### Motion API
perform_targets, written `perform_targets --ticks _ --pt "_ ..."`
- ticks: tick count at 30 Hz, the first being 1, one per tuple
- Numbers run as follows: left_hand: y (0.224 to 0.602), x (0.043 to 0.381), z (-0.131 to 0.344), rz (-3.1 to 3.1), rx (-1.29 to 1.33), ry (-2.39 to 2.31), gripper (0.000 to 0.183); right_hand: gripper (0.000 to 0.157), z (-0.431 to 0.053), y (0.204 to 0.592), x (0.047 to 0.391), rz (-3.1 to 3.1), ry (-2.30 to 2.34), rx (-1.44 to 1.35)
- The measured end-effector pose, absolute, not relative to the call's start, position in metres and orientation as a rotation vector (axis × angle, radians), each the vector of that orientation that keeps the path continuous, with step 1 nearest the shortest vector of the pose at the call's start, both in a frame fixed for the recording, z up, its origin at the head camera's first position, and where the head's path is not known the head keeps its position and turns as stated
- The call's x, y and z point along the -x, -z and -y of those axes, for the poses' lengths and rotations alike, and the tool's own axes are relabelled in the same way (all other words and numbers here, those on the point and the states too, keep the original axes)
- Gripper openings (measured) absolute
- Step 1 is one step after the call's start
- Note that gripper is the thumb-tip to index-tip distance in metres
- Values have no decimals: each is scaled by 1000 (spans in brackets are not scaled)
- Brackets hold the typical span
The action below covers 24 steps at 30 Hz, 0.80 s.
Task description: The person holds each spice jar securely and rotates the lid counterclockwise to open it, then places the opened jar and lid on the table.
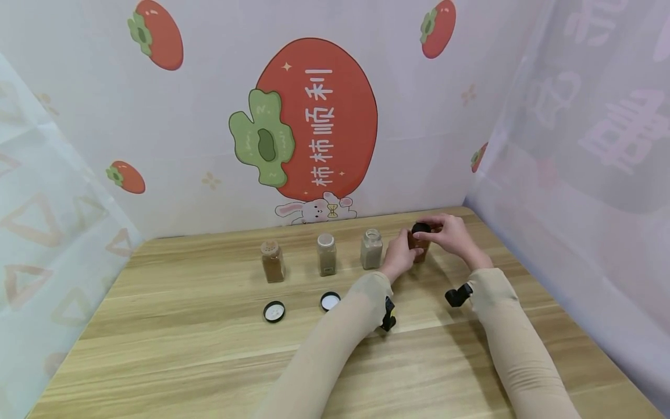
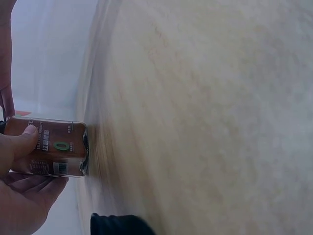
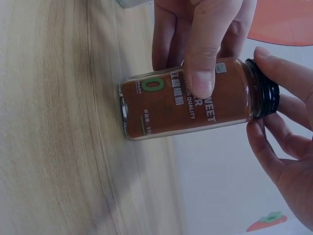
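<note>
A spice jar of red-brown powder, with a printed label and a black screw lid, stands on the table at the right of the row. My left hand grips its glass body, thumb across the label in the right wrist view. On the lid are the fingers and thumb of my right hand, pinching it from both sides. The lid sits on the jar's neck; whether it is loosened I cannot tell. In the left wrist view the jar's base is at the table surface.
Left of my hands stand an open-topped jar of greyish powder, a jar with a whitish top, and a jar of brown powder with a perforated top. Two black lids lie upturned in front. A printed cloth wall backs the table.
</note>
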<state>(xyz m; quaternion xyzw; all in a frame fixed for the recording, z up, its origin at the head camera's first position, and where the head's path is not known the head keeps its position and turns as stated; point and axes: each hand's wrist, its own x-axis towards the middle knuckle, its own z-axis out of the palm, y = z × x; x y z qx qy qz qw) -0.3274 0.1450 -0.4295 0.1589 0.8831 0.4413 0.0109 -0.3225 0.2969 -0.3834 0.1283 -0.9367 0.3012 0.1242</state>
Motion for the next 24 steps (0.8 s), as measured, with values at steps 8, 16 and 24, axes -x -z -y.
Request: perform_targets --ticks 8,16,24 --pt "430 327 -146 -2749 -488 -1385 37 46 -298 384 323 2727 -898 -396" --pt "428 326 -147 -2761 -464 -1362 36 45 -299 382 324 2717 -890 -449" --pt "425 325 -148 -2761 -457 -1340 34 46 -300 379 327 2723 -906 -481"
